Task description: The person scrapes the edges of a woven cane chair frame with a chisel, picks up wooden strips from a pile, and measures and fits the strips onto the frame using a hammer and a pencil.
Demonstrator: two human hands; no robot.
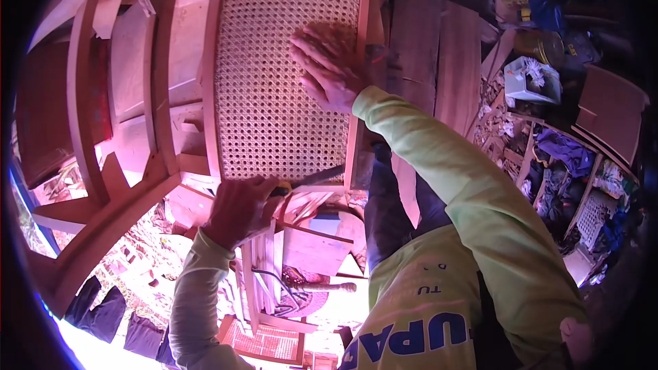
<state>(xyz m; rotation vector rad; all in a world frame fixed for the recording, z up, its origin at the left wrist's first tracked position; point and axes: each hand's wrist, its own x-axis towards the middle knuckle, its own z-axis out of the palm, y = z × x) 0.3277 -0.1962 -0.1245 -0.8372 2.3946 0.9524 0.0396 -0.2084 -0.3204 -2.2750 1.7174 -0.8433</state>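
A woven cane panel [281, 116] in a wooden frame [212, 89] lies in front of me. My right hand [329, 68] rests flat on the upper right part of the cane, fingers stretched out and holding nothing. At the lower edge of the panel, my left hand [241, 207] is closed around the handle of a knife-like tool [317, 177]. Its handle shows black and yellow; its dark, flat blade points right along the bottom of the cane. Whether the blade touches the cane or only the frame, I cannot tell.
Unfinished wooden chair frames [82, 96] stand close on the left. Boards [418, 41] lie behind my right arm. A pale square container [532, 81] and heaped cloths [565, 151] sit on the right. Below, another cane panel [264, 341] lies among wood pieces and scraps.
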